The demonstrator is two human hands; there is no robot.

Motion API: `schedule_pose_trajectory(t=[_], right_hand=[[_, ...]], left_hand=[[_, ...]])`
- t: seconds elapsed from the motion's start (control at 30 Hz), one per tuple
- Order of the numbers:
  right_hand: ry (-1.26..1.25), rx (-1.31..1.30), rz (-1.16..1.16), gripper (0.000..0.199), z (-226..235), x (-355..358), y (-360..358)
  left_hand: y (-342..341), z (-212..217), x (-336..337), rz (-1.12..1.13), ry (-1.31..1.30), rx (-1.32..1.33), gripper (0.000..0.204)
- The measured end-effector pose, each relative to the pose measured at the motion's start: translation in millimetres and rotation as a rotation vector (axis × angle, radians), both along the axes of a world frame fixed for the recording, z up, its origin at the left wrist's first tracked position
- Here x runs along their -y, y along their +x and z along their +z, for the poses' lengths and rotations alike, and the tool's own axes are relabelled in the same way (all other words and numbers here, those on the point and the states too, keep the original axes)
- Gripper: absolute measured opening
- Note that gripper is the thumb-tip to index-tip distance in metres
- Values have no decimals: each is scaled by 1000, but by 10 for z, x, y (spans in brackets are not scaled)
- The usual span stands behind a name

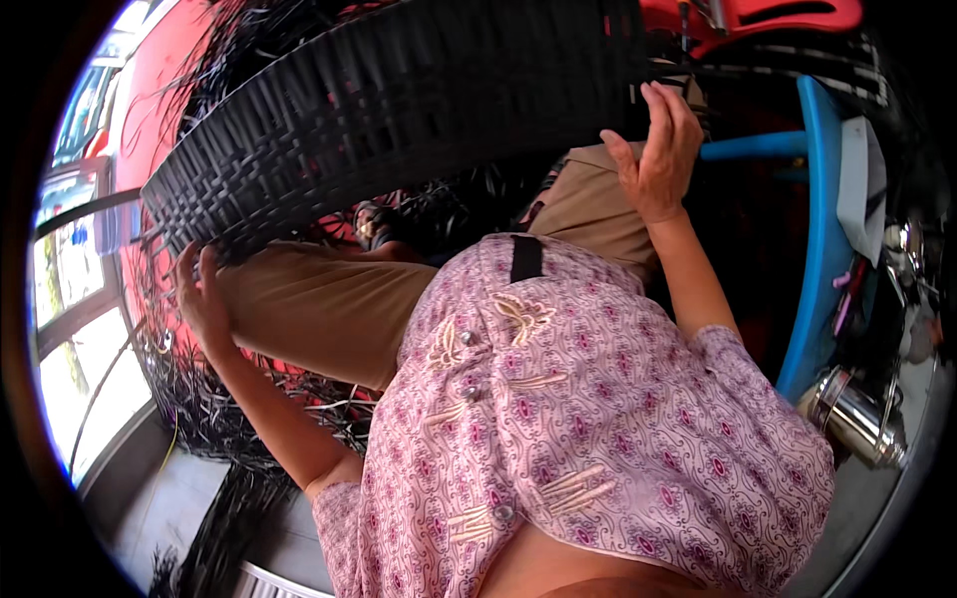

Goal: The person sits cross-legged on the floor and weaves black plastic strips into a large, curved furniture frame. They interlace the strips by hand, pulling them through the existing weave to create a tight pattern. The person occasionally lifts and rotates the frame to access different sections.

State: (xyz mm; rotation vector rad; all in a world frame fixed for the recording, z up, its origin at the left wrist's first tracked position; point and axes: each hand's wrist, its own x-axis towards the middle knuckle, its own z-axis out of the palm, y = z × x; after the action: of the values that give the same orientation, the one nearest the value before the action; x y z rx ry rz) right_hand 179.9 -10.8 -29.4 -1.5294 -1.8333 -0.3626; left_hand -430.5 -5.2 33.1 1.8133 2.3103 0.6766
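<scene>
We steady the black woven panel (399, 110) across our lap. Left hand (202, 299) pinches its lower edge; right hand (663, 149) grips the top edge, keeping it tilted.

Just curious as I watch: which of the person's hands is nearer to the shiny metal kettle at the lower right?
The right hand. It holds the woven black panel at its right end, above the metal kettle; the left hand grips the panel's far left end.

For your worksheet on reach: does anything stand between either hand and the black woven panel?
Nothing visible does. The left hand already rests at the woven panel's lower left edge, among loose black strands. The right hand is up against its right edge. Whether the fingers actually grip cannot be told.
</scene>
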Motion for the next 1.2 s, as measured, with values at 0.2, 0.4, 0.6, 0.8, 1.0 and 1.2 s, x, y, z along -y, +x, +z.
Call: schedule_pose_trajectory(t=[0.2, 0.4, 0.6, 0.8, 1.0, 1.2], right_hand=[[-86, 89, -73, 54, 36, 88, 267], [-35, 98, -162, 44, 59, 22, 496], [-26, -142, -385, 33, -117, 205, 1227], [-135, -578, -748, 37, -941, 777, 2226], [-248, -904, -941, 29, -2061, 1596, 3534], [-550, -1359, -922, 21, -3004, 1837, 3926]], left_hand=[[-326, 120, -275, 0, -192, -203, 58], [-378, 29, -263, 82, -296, -322, 65], [800, 182, -387, -87, 165, -573, 48], [3391, 311, -361, -648, 350, -221, 41], [4354, -8, -485, -857, 328, -186, 54], [4529, -224, -594, -800, 427, -343, 52]])
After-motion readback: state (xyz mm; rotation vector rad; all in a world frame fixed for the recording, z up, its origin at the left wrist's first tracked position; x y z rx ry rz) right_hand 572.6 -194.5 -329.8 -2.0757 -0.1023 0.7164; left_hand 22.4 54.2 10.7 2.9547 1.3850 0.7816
